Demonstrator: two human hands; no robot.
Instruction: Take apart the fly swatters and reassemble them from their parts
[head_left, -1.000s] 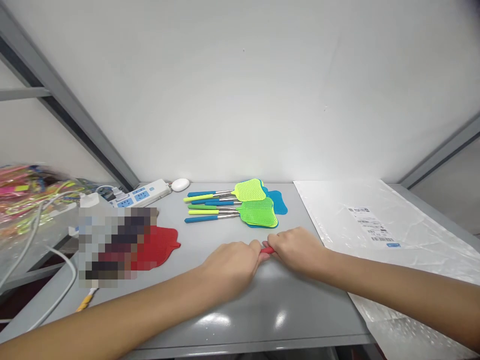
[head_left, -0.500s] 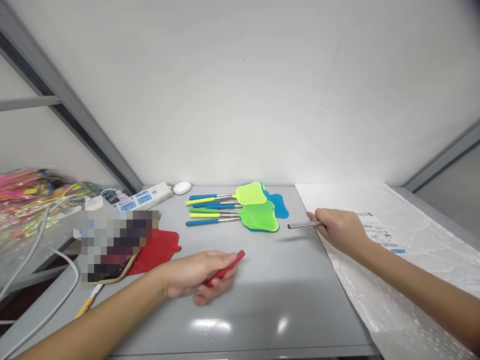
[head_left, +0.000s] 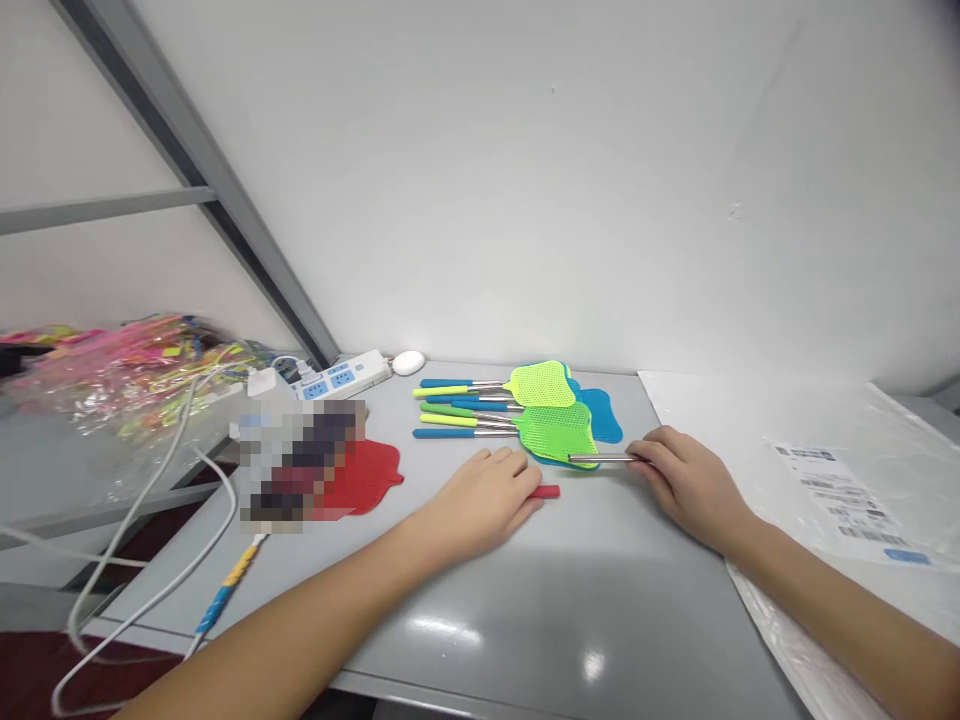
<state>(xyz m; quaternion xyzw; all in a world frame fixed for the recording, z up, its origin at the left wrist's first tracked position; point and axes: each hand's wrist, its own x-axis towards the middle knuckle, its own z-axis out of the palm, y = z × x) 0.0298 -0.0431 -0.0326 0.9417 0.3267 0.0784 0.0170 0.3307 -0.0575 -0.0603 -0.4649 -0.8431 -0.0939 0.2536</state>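
Note:
My left hand (head_left: 491, 500) is closed around a red handle grip (head_left: 549, 492), whose end sticks out to the right just over the grey table. In my right hand (head_left: 679, 480) is a thin metal rod (head_left: 602, 458), pointing left across the edge of the green fly swatter head (head_left: 556, 434). The rod tip and the red grip are apart. Behind my hands lies a group of fly swatters with yellow-green (head_left: 541, 385), green and blue (head_left: 604, 416) heads, their handles toward the left. A red swatter head (head_left: 367, 475) rests to the left, partly covered by a blurred-out object.
A power strip (head_left: 345, 376) with plugs and a white oval object (head_left: 409, 363) stand along the wall. White cables (head_left: 180, 430) hang at the left near plastic-bagged colourful items (head_left: 150, 365). A white plastic mailer bag (head_left: 757, 430) with a label covers the right side.
My left hand has turned palm down and moved right with the red grip, closer to the rod. The view has shifted to the left.

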